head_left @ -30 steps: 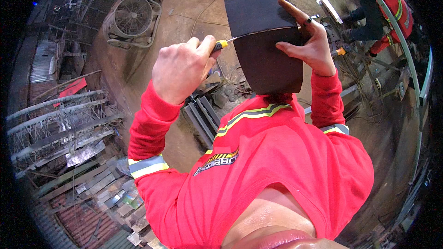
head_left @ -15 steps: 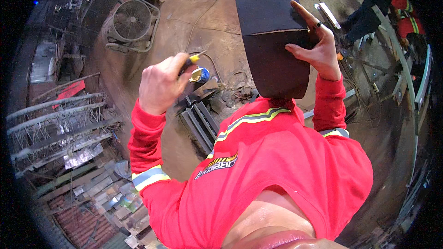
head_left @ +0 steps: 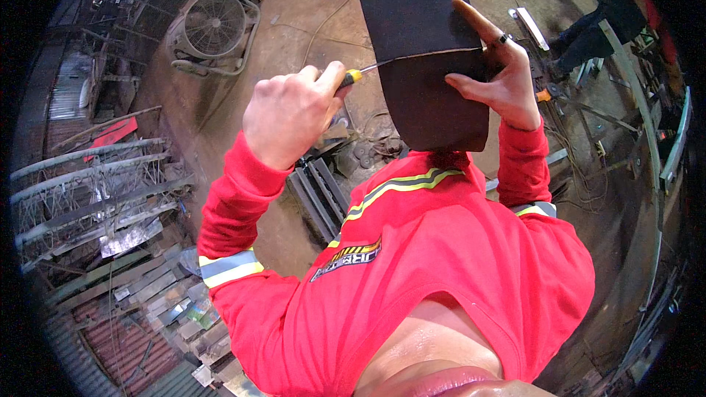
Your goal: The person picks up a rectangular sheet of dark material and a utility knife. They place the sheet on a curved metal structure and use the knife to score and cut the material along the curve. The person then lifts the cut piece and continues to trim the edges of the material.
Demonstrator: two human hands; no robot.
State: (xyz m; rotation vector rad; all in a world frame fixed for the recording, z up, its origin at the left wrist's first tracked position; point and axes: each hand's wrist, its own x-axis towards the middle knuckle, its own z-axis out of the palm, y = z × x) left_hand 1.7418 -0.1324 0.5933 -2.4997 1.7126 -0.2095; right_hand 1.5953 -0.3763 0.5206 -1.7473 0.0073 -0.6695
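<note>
The left hand (head_left: pixel 290 114), fist closed on a screwdriver (head_left: pixel 368 70), has returned its tip to the dark sheet (head_left: pixel 430 66) gripped by the right hand (head_left: pixel 493 73).

Even daylight fills the centre, bright on the red sleeves (head_left: pixel 243 198) and the concrete floor (head_left: pixel 309 7) toward 12 o'clock. The dark welding shield (head_left: pixel 430 66) reads flat black without glare. Fisheye bending curves the metal trusses (head_left: pixel 88 191) at 9 o'clock; the rim falls to black all around.
</note>
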